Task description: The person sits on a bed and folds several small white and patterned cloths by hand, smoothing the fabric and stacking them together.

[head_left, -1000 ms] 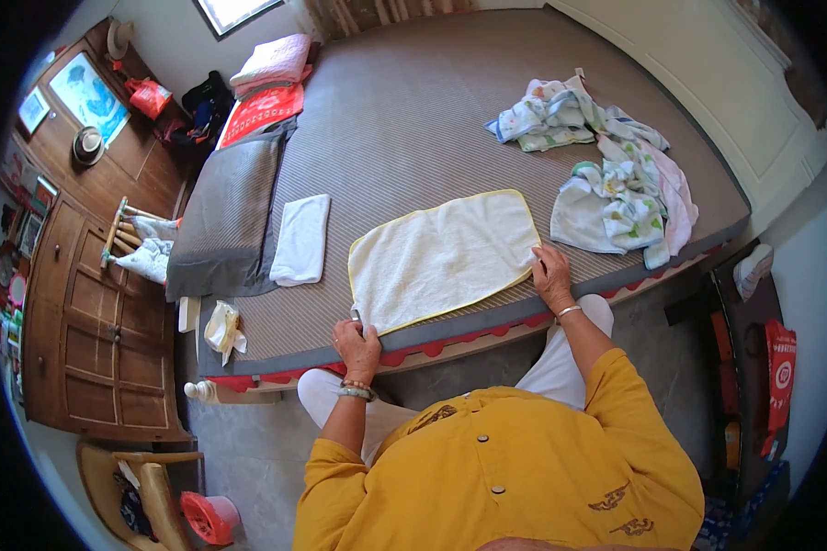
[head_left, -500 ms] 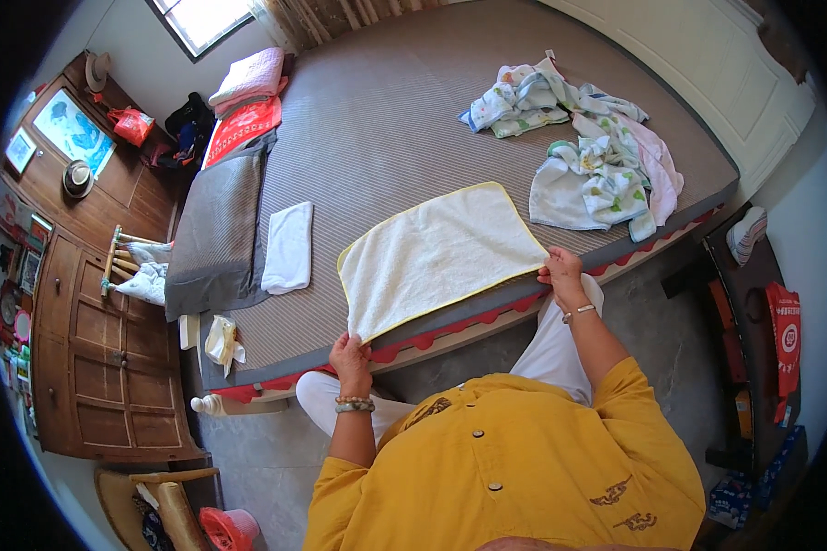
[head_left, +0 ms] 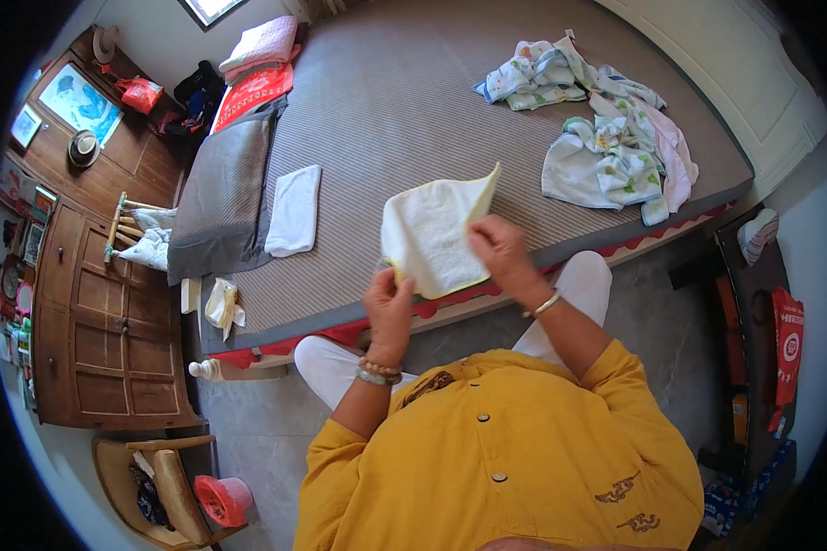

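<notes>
A cream towel with yellow edging [head_left: 438,225] is held between my hands at the near edge of the bed, its right side raised and turned inward. My left hand [head_left: 390,308] pinches its near left corner. My right hand [head_left: 505,257] is closed at the right side, fingers over the cloth; its grip is partly hidden. Left of it on the bed lies a folded white towel [head_left: 294,211]. Toward the far right sits a loose heap of patterned towels [head_left: 606,147] in white, green, blue and pink.
The bed [head_left: 377,110] has a striped grey-brown mat. A folded dark cover [head_left: 220,202] and a pink folded quilt [head_left: 259,44] line its left side. An opened tissue pack [head_left: 221,305] lies at the near left corner. A wooden cabinet [head_left: 110,340] and pink bin [head_left: 222,499] stand left.
My hands have come closer together and lifted. The towel, spread flat before, now has its right side folded up toward the middle.
</notes>
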Demonstrator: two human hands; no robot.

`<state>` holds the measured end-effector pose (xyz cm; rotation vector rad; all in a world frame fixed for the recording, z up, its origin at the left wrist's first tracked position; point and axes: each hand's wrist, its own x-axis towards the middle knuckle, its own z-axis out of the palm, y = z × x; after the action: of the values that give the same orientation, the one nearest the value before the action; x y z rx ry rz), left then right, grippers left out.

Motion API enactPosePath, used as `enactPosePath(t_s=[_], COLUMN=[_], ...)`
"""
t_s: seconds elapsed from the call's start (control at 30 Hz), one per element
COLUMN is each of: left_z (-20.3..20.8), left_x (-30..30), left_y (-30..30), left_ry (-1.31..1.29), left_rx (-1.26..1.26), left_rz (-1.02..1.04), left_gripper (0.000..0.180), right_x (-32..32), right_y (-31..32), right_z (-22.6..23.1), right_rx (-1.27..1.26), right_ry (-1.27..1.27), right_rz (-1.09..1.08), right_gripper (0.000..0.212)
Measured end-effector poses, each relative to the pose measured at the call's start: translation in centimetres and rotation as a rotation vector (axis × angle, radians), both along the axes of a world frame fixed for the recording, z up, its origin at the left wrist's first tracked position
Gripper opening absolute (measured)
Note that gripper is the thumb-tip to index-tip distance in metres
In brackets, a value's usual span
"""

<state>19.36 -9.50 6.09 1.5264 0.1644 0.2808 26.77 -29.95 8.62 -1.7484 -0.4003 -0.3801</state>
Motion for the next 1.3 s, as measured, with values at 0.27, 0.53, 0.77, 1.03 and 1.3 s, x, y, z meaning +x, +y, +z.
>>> enactPosePath(t_s=[0.27, 0.53, 0.77, 1.03, 1.3], left_z=[0.9, 1.9, 1.9, -0.6, -4.8], left_x=[-0.9, -0.9, -1.1, -1.6, 0.5], left_y=[-4.4, -3.8, -4.0, -4.7, -4.3], left_ry=[0.106, 0.225, 0.230, 0.313, 0.181], left_rx=[-0.227, -0.356, -0.318, -0.341, 0.430], left_rz=[-0.130, -0.195, -0.190, -0.276, -0.071], left_gripper=[0.018, 0.024, 0.023, 0.024, 0.033], right_x=[-3.8, -3.4, -4.4, -5.1, -6.1], right_y=[3.8, 2.4, 1.7, 0.0, -2.5], right_z=[-1.5, -1.0, 0.0, -3.2, -3.3], right_rx=[-0.141, -0.196, -0.436, -0.361, -0.055], right_ry=[-0.123, -0.217, -0.303, -0.140, 0.120], right_rz=[0.208, 0.194, 0.245, 0.207, 0.213], right_gripper=[0.014, 0.017, 0.023, 0.022, 0.015])
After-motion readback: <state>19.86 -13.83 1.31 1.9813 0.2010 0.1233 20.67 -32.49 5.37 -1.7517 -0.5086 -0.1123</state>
